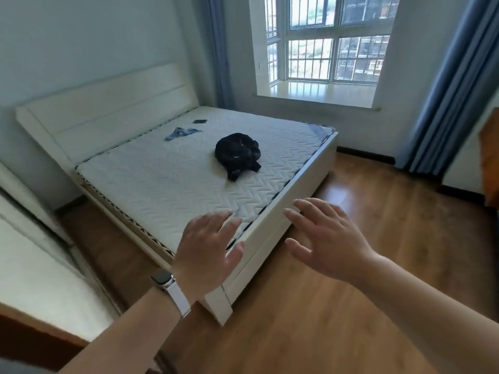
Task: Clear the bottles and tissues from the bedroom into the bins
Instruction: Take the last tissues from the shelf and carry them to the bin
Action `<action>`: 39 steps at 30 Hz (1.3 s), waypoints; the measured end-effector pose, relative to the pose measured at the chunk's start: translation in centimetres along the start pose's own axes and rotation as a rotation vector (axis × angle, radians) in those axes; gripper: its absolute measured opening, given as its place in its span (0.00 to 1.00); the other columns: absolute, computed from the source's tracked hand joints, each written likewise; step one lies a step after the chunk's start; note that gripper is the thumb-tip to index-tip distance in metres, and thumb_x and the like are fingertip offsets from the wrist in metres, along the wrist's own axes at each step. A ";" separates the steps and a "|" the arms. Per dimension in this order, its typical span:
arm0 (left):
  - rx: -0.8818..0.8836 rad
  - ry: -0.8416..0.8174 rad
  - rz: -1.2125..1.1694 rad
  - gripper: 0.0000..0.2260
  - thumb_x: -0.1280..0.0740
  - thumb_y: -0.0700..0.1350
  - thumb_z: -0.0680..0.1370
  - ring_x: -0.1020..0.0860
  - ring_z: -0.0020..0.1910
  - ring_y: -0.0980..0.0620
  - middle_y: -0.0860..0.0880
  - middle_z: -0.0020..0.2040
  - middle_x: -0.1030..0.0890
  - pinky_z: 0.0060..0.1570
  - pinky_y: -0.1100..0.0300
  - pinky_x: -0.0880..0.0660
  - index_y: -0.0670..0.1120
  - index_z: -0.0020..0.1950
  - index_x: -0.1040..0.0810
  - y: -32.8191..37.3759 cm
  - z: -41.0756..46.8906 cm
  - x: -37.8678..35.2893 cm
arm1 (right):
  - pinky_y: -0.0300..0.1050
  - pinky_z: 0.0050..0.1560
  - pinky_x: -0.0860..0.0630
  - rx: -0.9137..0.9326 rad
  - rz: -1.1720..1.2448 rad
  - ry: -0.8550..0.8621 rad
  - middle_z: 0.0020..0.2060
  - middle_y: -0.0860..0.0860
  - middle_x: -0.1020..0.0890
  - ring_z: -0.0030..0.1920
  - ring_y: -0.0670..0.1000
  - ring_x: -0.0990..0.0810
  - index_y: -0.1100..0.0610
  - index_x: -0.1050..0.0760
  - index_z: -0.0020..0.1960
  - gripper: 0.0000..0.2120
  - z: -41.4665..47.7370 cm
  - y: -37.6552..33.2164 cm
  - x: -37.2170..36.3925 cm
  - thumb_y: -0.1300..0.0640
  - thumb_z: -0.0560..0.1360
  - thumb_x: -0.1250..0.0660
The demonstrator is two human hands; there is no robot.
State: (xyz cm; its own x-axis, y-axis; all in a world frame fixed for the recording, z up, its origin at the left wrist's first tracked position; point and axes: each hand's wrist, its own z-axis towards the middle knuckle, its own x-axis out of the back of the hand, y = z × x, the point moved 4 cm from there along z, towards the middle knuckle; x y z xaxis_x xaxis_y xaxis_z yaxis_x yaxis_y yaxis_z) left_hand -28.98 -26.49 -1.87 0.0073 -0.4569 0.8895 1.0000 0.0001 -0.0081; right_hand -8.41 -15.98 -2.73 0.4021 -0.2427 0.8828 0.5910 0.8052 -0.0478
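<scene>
Hovering: left hand [208, 251], right hand [328, 242], fingers spread, holding nothing.

Quilted cloth, glossy wood

Mattress [189, 168] of matt, stitched white fabric; floor [378, 211] of shiny brown wood; windowsill [318, 90] smooth and gleaming.

Bed [167, 182]: foot end of mattress bare beyond left hand [208, 252] and right hand [329, 244], held spread at its near corner. Black bag [237, 153] sits mid-bed; blue cloth [181, 133] lies nearer the headboard [108, 109]. Floor [364, 279] right of bed open; left of bed, a narrow strip beside white furniture [40, 265].
</scene>
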 end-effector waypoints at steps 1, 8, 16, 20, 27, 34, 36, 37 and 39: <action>-0.013 -0.004 -0.008 0.20 0.39 0.55 0.75 0.24 0.60 0.45 0.47 0.61 0.21 0.59 0.46 0.28 0.47 0.62 0.23 0.1 1.1 -0.6 | 0.53 0.66 0.32 -0.021 -0.008 -0.001 0.64 0.51 0.25 0.66 0.54 0.29 0.51 0.28 0.68 0.27 0.1 0.8 -0.1 0.39 0.74 0.39; -0.128 -0.015 -0.082 0.20 0.39 0.56 0.75 0.26 0.61 0.47 0.48 0.61 0.22 0.61 0.49 0.30 0.49 0.63 0.23 0.2 8.8 -6.3 | 0.53 0.65 0.32 -0.123 -0.109 -0.056 0.64 0.51 0.24 0.66 0.55 0.28 0.51 0.27 0.67 0.26 1.6 6.9 -2.5 0.39 0.74 0.40; -0.242 -0.046 -0.189 0.20 0.39 0.56 0.76 0.25 0.62 0.48 0.50 0.63 0.22 0.61 0.51 0.32 0.50 0.64 0.23 -3.8 20.4 -13.9 | 0.55 0.66 0.33 -0.298 -0.216 -0.114 0.65 0.51 0.25 0.67 0.55 0.29 0.51 0.27 0.67 0.26 9.6 14.3 -6.2 0.39 0.75 0.42; -0.278 -0.023 -0.222 0.18 0.39 0.56 0.76 0.25 0.61 0.47 0.51 0.63 0.22 0.61 0.51 0.33 0.50 0.63 0.23 -7.2 26.8 -16.4 | 0.55 0.65 0.32 -0.340 -0.271 -0.114 0.64 0.51 0.24 0.66 0.55 0.28 0.51 0.25 0.66 0.26 15.3 16.9 -7.7 0.39 0.74 0.43; -0.381 -0.028 -0.249 0.19 0.39 0.56 0.76 0.25 0.62 0.47 0.50 0.63 0.22 0.64 0.51 0.36 0.50 0.63 0.23 -10.2 36.7 -21.3 | 0.55 0.64 0.31 -0.429 -0.305 -0.131 0.64 0.51 0.24 0.66 0.55 0.28 0.52 0.25 0.66 0.26 21.5 21.4 -10.7 0.39 0.75 0.42; -0.490 -0.087 -0.292 0.19 0.39 0.56 0.76 0.27 0.65 0.48 0.50 0.64 0.22 0.66 0.48 0.36 0.51 0.64 0.24 -5.6 44.4 -26.4 | 0.56 0.63 0.31 -0.542 -0.291 -0.102 0.64 0.51 0.24 0.66 0.55 0.27 0.52 0.25 0.66 0.25 21.7 29.1 -10.9 0.40 0.75 0.42; -0.511 -0.099 -0.294 0.19 0.40 0.56 0.77 0.27 0.66 0.48 0.50 0.65 0.23 0.66 0.48 0.35 0.51 0.64 0.24 -3.7 46.5 -27.9 | 0.56 0.63 0.31 -0.559 -0.285 -0.094 0.64 0.51 0.24 0.66 0.55 0.27 0.52 0.25 0.66 0.25 21.1 32.0 -11.2 0.40 0.75 0.42; -0.517 -0.102 -0.290 0.19 0.40 0.56 0.77 0.27 0.66 0.47 0.50 0.65 0.23 0.66 0.47 0.34 0.51 0.64 0.24 -2.6 47.7 -28.7 | 0.56 0.63 0.31 -0.563 -0.284 -0.092 0.64 0.51 0.24 0.66 0.55 0.27 0.52 0.25 0.66 0.25 20.7 33.7 -11.4 0.40 0.75 0.42; -0.526 -0.109 -0.278 0.19 0.40 0.56 0.77 0.27 0.65 0.47 0.50 0.64 0.22 0.66 0.47 0.33 0.50 0.64 0.24 -0.2 50.1 -30.3 | 0.57 0.63 0.31 -0.580 -0.286 -0.084 0.65 0.51 0.24 0.66 0.55 0.28 0.52 0.25 0.66 0.25 20.2 37.7 -11.4 0.40 0.75 0.43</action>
State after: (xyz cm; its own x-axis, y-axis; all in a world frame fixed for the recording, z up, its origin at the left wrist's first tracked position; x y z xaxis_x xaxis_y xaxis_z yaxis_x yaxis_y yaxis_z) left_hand -29.24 31.92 -5.93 -0.2257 -0.2829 0.9322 0.8288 -0.5586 0.0311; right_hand -4.80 28.05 -5.16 0.1311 -0.3421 0.9305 0.9574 0.2872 -0.0294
